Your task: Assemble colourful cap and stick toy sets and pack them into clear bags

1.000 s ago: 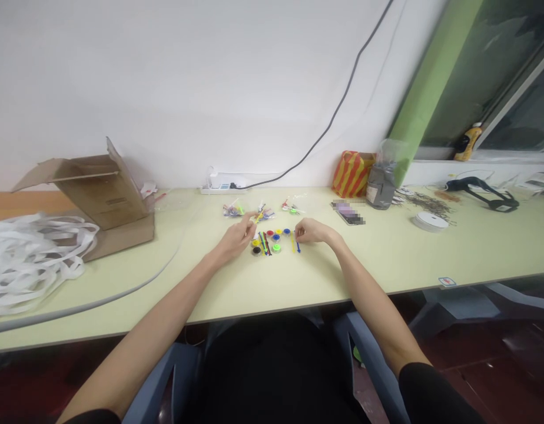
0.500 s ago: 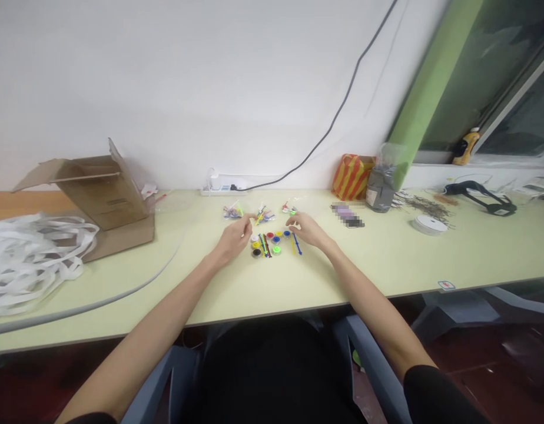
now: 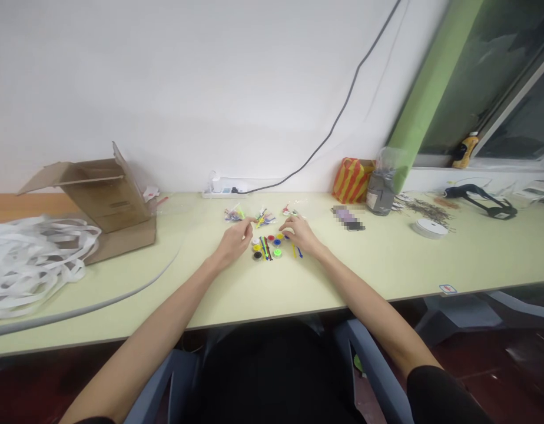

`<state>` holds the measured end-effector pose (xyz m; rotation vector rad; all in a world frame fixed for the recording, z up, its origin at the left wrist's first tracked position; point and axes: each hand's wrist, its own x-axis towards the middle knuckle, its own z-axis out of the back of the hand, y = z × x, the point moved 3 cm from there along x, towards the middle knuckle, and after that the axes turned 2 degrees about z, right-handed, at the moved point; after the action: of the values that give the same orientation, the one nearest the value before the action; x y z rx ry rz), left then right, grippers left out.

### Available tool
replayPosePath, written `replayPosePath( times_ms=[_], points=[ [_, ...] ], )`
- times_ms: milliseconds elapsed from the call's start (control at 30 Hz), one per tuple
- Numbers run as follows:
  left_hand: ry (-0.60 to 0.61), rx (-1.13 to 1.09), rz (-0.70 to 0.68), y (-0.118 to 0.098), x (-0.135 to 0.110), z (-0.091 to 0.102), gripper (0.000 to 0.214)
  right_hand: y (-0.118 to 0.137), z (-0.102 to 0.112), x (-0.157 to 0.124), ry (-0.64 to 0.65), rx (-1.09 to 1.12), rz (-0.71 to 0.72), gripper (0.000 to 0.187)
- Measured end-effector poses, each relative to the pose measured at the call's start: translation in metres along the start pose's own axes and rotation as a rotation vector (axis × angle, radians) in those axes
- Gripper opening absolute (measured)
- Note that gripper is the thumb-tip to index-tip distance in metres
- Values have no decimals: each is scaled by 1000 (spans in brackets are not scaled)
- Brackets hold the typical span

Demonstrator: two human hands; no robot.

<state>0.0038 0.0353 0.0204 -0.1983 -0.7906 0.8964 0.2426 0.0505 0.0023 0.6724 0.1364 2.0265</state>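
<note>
My left hand (image 3: 235, 240) rests at the left of a group of small round coloured pieces, its index finger stretched out and the other fingers curled; I see nothing in it. My right hand (image 3: 300, 234) hovers over the group's right side, thumb and index apart, partly covering a blue round piece. The group includes a black piece (image 3: 257, 255), a green piece (image 3: 277, 253) and a red piece (image 3: 271, 238). Thin coloured sticks (image 3: 265, 248) lie side by side among them. A yellow stick (image 3: 294, 251) and a blue stick (image 3: 300, 252) lie below my right hand.
Small piles of coloured parts (image 3: 234, 214) lie behind the hands. A cardboard box (image 3: 99, 206) and white strapping (image 3: 37, 259) occupy the left. Rightward are a pixelated item (image 3: 348, 217), a striped bag (image 3: 351, 179), a dark container (image 3: 380, 193) and a white roll (image 3: 430, 228).
My right hand has shifted slightly left, now covering more of the blue round piece and the tops of the yellow and blue sticks. My left hand has barely moved.
</note>
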Motion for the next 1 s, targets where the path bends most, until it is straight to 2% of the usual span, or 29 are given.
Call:
replayPosePath(
  times_ms=[400, 567, 867, 1000],
  points=[
    [-39, 54, 7, 4, 2, 3, 31, -4, 0, 1, -16, -33, -25, 12],
    [-23, 53, 5, 4, 2, 2, 26, -3, -6, 4, -22, -26, -5, 7],
    [-3, 63, 10, 5, 3, 0, 28, 1, -9, 5, -11, -34, -23, 8],
    [66, 59, -83, 0, 4, -2, 28, 4, -7, 4, -8, -31, -27, 7]
  ],
)
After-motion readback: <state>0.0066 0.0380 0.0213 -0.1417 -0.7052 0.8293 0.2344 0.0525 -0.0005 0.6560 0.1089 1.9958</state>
